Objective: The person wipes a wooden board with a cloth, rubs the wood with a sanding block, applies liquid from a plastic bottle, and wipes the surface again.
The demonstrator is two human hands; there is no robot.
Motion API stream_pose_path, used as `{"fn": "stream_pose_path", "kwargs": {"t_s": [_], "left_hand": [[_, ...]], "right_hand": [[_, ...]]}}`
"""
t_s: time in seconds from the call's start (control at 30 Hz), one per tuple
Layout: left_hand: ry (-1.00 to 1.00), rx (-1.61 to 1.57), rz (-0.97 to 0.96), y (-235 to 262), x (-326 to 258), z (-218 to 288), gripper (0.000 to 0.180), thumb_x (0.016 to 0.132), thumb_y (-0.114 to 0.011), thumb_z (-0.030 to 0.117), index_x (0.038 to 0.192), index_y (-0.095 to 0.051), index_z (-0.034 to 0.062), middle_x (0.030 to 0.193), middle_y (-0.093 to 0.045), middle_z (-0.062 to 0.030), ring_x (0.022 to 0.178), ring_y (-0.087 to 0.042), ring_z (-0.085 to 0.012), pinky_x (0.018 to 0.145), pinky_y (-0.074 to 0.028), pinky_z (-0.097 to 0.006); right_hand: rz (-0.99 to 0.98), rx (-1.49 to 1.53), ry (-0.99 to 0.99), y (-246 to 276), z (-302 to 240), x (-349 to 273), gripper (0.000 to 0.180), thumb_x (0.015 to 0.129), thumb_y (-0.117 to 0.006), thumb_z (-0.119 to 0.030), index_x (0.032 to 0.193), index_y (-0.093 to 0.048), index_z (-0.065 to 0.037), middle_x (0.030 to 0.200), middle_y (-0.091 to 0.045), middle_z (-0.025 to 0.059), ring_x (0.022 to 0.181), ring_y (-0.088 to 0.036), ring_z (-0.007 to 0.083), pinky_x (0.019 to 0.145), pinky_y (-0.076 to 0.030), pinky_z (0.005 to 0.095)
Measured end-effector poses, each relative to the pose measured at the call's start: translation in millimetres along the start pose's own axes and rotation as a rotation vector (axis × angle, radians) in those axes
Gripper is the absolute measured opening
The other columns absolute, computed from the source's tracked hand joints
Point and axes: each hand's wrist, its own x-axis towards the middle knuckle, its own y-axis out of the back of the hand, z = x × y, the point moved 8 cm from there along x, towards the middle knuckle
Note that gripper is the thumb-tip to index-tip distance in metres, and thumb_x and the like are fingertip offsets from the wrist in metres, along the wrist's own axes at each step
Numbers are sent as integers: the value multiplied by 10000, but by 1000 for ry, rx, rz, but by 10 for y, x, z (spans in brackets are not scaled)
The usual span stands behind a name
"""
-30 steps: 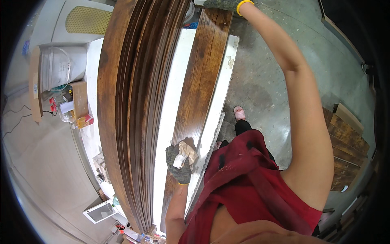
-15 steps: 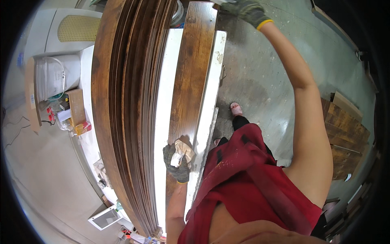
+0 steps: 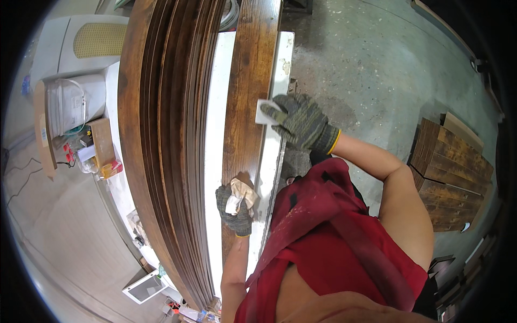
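A long dark-stained wooden plank [image 3: 249, 81] lies lengthwise on a white table [image 3: 281, 59] in front of me. My left hand [image 3: 236, 207], in a grey knit glove, is closed on a crumpled beige rag [image 3: 239, 195] that rests on the near part of the plank. My right hand [image 3: 300, 121], also gloved, holds a small white pad [image 3: 265, 112] against the plank's right edge about halfway along. A red apron covers my front below.
A tall stack of dark stained boards [image 3: 167, 134] stands on edge left of the plank. A white bucket [image 3: 72, 102] and small containers sit at far left. Another pile of stained boards [image 3: 449, 175] lies on the concrete floor at right.
My right hand has come back from the far end of the plank toward me, sliding the white pad along the plank's right edge. The left hand with the rag stayed put.
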Motion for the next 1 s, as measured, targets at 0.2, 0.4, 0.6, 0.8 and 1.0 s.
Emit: {"fn": "stream_pose_path", "kwargs": {"t_s": [0.2, 0.4, 0.6, 0.8, 1.0], "left_hand": [[40, -60, 12, 7, -20, -71, 561, 867, -716, 339, 1282, -590, -17, 1262, -622, -137, 1195, -556, -294, 1112, -358, -437], [-136, 204, 9, 32, -23, 18, 486, 919, -618, 362, 1272, -612, 28, 1301, -616, -161, 1281, -508, -375, 1135, -324, -522], [-167, 152, 40, 74, -24, 1, 384, 873, -700, 314, 1174, -663, 79, 1237, -656, -116, 1233, -556, -336, 1126, -359, -501], [20, -148, 179, 101, -225, -272, 424, 863, -710, 103, 1260, -605, -3, 1289, -620, -142, 1227, -565, -270, 1058, -436, -405], [120, 1, 496, 633, -904, -584, 404, 869, -729, 137, 1251, -628, 53, 1156, -641, -142, 1019, -629, -231, 877, -525, -379]], "right_hand": [[130, -622, -134, 427, 1540, 927, 524, 983, -531, -395, 1490, -420, -322, 1400, -537, 53, 1174, -545, 208, 948, -493, 388], [568, -181, -321, 1011, 2478, 1444, 492, 821, -720, -439, 1167, -705, -89, 1026, -691, 196, 959, -640, 380, 843, -512, 452], [384, -237, -122, 567, 1542, 894, 471, 890, -652, -365, 1301, -602, -141, 1107, -641, 144, 1013, -608, 330, 896, -476, 449], [125, -93, 149, -101, -524, -332, 577, 905, -600, -383, 1432, -502, -168, 1278, -568, 149, 1059, -592, 302, 907, -470, 487], [141, -226, 222, -115, -747, -445, 569, 857, -719, -370, 1372, -579, -171, 1256, -608, 133, 1135, -580, 317, 975, -453, 442]]}}
